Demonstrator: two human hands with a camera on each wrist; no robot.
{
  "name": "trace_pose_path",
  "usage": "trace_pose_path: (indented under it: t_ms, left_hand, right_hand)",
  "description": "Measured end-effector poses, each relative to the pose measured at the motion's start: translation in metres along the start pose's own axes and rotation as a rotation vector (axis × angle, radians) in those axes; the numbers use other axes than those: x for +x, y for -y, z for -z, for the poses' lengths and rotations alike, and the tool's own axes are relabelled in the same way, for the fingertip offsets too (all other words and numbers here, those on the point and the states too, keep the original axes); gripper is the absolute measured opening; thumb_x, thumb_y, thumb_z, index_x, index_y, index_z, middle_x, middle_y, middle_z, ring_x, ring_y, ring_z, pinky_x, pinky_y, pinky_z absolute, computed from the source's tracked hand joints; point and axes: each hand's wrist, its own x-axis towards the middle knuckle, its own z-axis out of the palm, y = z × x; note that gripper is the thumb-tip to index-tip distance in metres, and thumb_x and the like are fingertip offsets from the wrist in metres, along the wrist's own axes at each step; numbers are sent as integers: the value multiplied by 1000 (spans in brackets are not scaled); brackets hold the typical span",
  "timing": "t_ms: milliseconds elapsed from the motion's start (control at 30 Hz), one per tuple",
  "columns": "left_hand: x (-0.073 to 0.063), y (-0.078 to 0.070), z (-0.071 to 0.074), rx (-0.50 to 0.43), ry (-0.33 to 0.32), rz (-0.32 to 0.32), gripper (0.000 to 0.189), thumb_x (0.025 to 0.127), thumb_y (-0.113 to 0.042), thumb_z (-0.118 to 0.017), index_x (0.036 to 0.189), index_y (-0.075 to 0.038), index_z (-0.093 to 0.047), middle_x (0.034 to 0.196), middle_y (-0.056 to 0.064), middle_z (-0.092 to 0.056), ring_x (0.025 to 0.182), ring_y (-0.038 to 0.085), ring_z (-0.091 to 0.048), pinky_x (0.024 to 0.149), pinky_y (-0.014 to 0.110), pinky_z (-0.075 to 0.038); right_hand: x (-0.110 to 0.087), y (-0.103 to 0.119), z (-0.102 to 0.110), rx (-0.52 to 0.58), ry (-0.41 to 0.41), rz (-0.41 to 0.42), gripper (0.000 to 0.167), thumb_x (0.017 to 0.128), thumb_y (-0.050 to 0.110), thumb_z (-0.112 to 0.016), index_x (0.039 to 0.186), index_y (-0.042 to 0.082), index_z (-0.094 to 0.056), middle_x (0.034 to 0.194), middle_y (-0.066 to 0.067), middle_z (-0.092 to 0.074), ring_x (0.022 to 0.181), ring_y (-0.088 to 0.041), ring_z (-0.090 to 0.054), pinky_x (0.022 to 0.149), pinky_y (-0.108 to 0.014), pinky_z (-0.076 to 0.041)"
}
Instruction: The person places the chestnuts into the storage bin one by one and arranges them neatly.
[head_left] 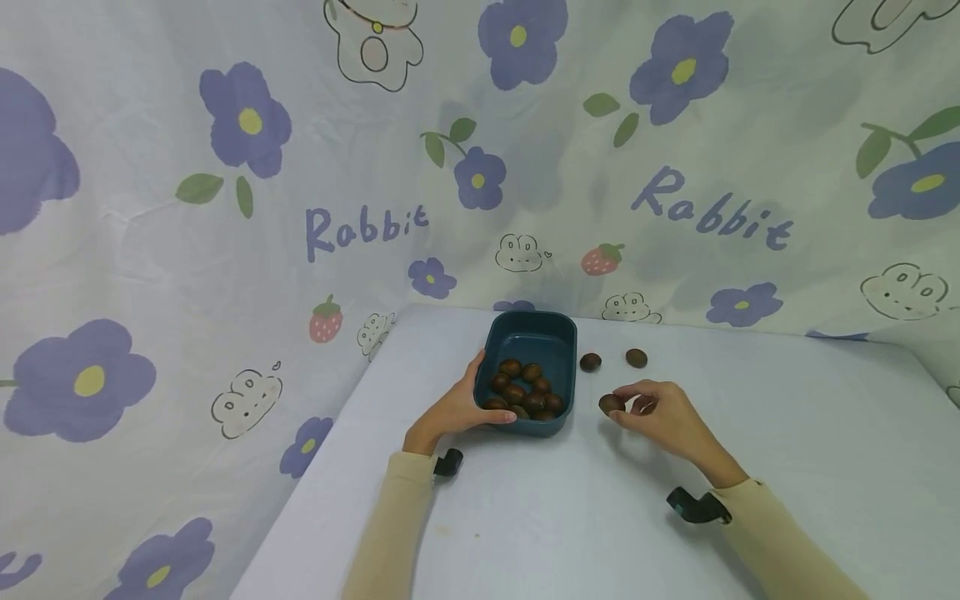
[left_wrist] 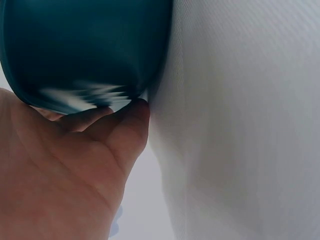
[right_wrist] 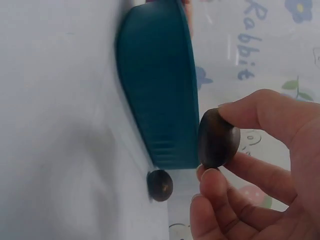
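A dark teal, rounded rectangular container stands on the white table, with several dark brown oval fruits gathered toward its near end. My left hand grips the container's near left corner, thumb along the front wall and fingers at the left side. In the left wrist view, its fingers lie against the teal wall. To the right of the container, my right hand pinches one glossy brown oval fruit between thumb and fingertips, apart from the container.
Two more brown fruits lie on the table right of the container, one close beside its wall, the other farther right. A curtain printed with flowers and rabbits hangs behind the table and along its left side.
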Motion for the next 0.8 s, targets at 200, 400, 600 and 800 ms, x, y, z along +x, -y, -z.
trace_pose_path:
  t_ms: [200,400,600,800]
  left_hand:
    - [-4,-2,1,43,-22,85,135,73,-59,-88,168,-28,3,172,7,-24,156,33,-32,123,66,-30]
    - [-5,-3,1,67,-29,132,138,70,-63,-89,167,-32,5,174,5,-21,159,32,-26,125,64,-27]
    - [-4,-4,2,56,-21,92,136,73,-59,-89,167,-28,4,171,7,-27,155,32,-33,123,64,-30]
    - [-6,-5,2,86,-26,129,139,70,-64,-88,167,-31,6,174,7,-19,158,34,-27,124,64,-28]
  right_hand:
    - [15,12,-7,53,-3,22,30,84,20,-86,110,7,-79,86,-4,-72,72,-10,-62,64,-24,-52]
    - [31,22,-13,76,-19,45,29,83,22,-87,107,6,-80,86,-7,-71,74,-12,-62,63,-24,-50]
    - [46,32,-22,89,-14,47,31,83,24,-88,108,7,-80,80,-6,-70,72,-15,-61,58,-24,-48]
    - [56,41,-31,70,-9,64,33,85,28,-86,111,9,-80,98,-7,-76,85,-18,-64,73,-29,-54]
